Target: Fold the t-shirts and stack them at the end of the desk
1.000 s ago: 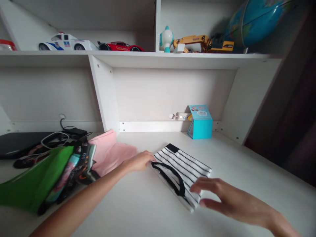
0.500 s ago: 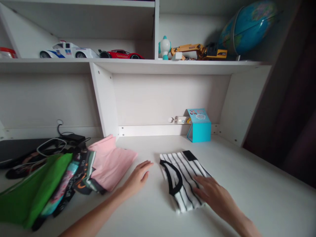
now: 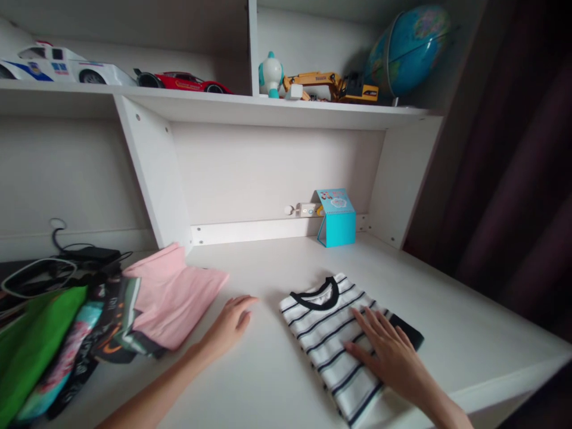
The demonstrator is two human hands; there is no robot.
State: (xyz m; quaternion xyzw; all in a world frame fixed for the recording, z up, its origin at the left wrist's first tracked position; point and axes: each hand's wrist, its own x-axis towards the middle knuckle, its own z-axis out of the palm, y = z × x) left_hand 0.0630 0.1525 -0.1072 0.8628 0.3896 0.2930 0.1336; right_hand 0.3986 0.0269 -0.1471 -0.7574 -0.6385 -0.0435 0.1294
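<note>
A folded white T-shirt (image 3: 319,339) with black stripes and a black neckband lies on the white desk, its collar toward the back. A black patch shows at its right edge. My right hand (image 3: 388,351) rests flat on the shirt's right part with the fingers spread. My left hand (image 3: 232,322) is held between the shirt and the pile of clothes, its fingers stretched out and nothing in them. Nearest to it is a folded pink garment (image 3: 179,298) at the pile's right end.
Left of the pink garment lie dark printed clothes and a green garment (image 3: 36,339). Cables and a black adapter (image 3: 93,256) sit behind them. A blue desk calendar (image 3: 339,226) stands at the back. The shelf above holds toy cars, a toy excavator (image 3: 353,88) and a globe (image 3: 411,53).
The striped shirt has been turned on the desk, so its collar faces the back instead of left. My right hand's fingers have spread. The view has shifted to the right.
</note>
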